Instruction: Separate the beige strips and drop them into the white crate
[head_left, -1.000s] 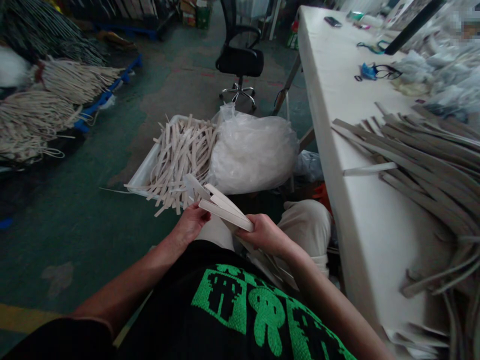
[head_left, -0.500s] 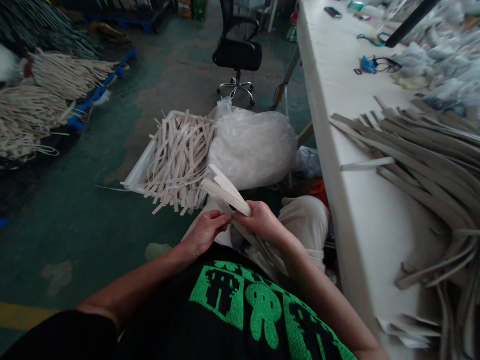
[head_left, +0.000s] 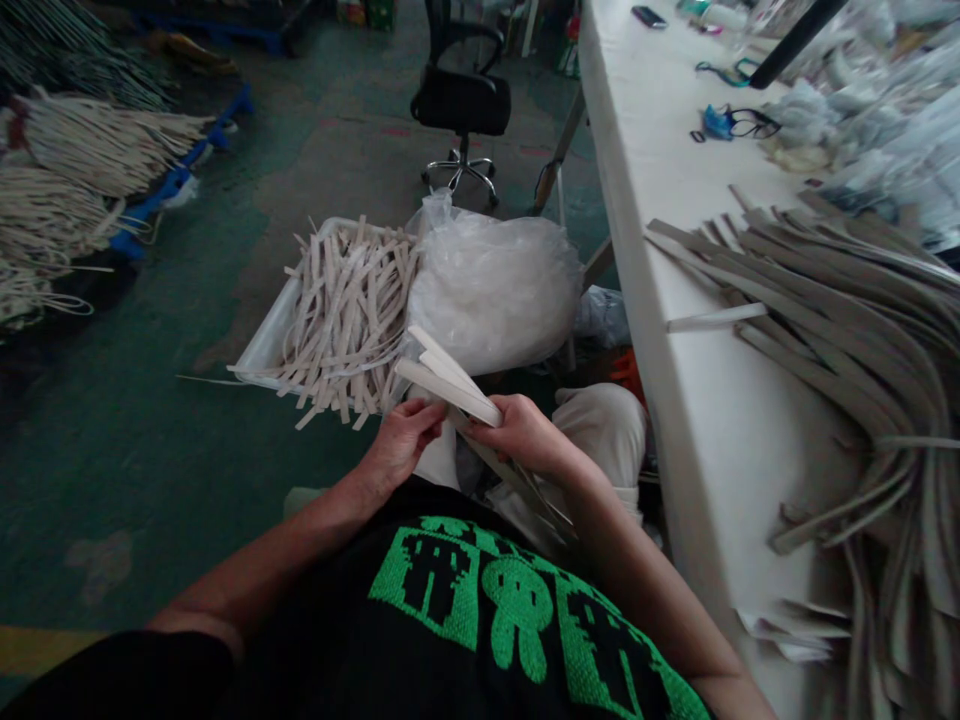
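Right hand [head_left: 523, 432]: our fingers clamp flat, narrow beige strips [head_left: 450, 393] at frame centre.
Left hand [head_left: 407, 432]: our fingers bunch beside them; we cannot tell whether they grip any.
White rectangular tray [head_left: 262, 337]: left of centre, heaped with similar strips [head_left: 345, 310].

The white table [head_left: 712, 430] is largely covered by a spread of grey strips [head_left: 840, 290]. A single pale strip [head_left: 716, 318] is laid out to its left edge, with a dark phone [head_left: 649, 17] placed near that edge's far end. Clear plastic bags [head_left: 817, 115] are heaped farther right. On the floor [head_left: 225, 440], a black chair [head_left: 461, 100] is stood.
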